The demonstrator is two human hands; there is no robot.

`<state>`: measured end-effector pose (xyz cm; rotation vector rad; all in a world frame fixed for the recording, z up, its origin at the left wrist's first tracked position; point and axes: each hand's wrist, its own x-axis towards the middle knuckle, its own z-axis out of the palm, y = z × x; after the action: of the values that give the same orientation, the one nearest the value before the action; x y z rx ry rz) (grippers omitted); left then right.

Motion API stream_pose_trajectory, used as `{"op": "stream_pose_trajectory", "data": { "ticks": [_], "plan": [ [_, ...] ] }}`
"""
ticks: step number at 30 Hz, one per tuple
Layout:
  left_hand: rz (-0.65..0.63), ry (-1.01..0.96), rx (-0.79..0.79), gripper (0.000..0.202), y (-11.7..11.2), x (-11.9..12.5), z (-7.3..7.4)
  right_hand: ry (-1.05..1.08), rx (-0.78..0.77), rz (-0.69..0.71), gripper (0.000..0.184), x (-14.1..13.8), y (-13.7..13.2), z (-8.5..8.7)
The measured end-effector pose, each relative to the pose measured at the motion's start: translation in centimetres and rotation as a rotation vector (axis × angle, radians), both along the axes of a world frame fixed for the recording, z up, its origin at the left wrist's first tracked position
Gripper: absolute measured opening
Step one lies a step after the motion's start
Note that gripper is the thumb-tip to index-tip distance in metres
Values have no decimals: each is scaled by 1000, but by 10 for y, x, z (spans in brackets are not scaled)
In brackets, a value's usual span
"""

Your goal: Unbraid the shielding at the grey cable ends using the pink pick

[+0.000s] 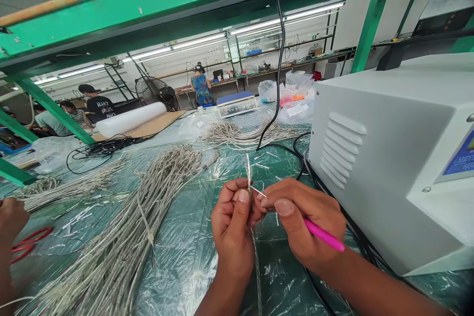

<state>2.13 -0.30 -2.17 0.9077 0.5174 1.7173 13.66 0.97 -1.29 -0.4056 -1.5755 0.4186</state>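
My left hand [232, 227] is closed in a pinch around a thin braided silver cable [248, 170] whose frayed end sticks up above my thumb. My right hand [299, 219] grips a pink-handled pick tool [324, 236]. Its metal tip touches the cable just above my left thumb. Both hands hover over the plastic-covered green table [192, 237], close to the front edge. The cable's lower length [256, 261] trails down between my wrists.
A big bundle of the same silver cables [140, 222] lies left of my hands, with more piles behind. A white machine [400, 158] stands at right, black cords beside it. Red scissors [25, 244] and another person's hand [11, 217] are at far left. Co-workers sit in the background.
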Motion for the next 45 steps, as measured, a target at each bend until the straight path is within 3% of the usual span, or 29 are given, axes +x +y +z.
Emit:
{"op": "stream_pose_trajectory", "data": {
  "ticks": [7, 15, 21, 26, 28, 33, 45],
  "plan": [
    [-2, 15, -12, 8, -2, 0, 1, -23, -7, 1, 17, 1, 0, -1],
    [93, 147, -29, 14, -4, 2, -3, -26, 4, -22, 17, 0, 0, 4],
    [57, 319, -18, 24, -4, 5, -3, -9, -91, -271, 24, 13, 10, 12],
    [39, 332, -44, 22, -6, 5, -1, 162, -214, -442, 26, 22, 18, 16],
    [18, 287, -39, 22, -4, 4, -2, 162, -191, -369, 27, 23, 16, 14],
    [-10, 204, 0, 20, -1, 2, -4, 81, 32, -81, 28, 18, 6, 6],
    [-21, 162, 44, 14, -2, 1, -3, 9, 38, -16, 26, 13, 6, 8]
  ]
}}
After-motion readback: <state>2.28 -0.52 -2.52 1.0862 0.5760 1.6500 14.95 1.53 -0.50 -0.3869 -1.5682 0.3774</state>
